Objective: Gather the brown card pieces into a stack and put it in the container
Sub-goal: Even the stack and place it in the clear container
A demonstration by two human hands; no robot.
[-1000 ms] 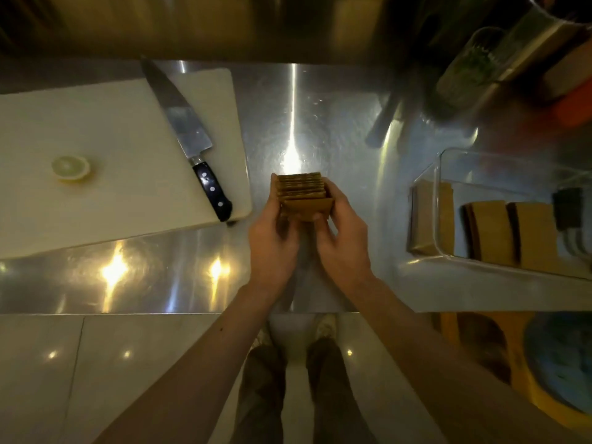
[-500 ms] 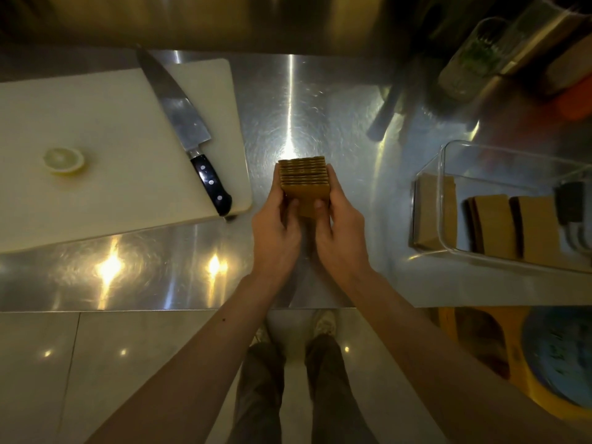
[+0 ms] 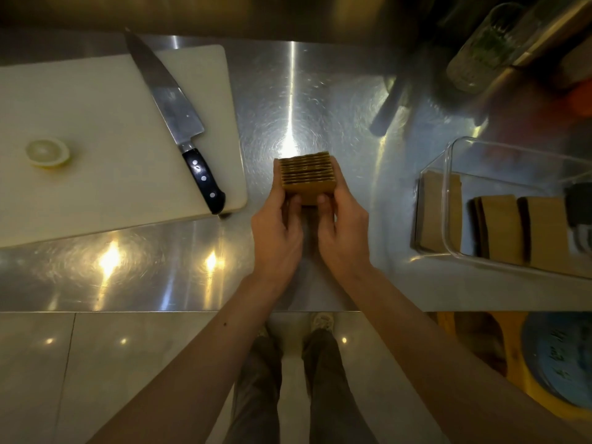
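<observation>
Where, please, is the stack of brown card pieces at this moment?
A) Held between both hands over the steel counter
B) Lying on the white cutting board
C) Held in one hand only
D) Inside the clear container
A: the stack of brown card pieces is gripped between the left hand and right hand over the steel counter.

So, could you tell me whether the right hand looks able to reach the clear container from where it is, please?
Probably yes. The right hand shares the card stack with the left hand, and only bare steel counter lies between it and the open-topped container to its right.
</observation>
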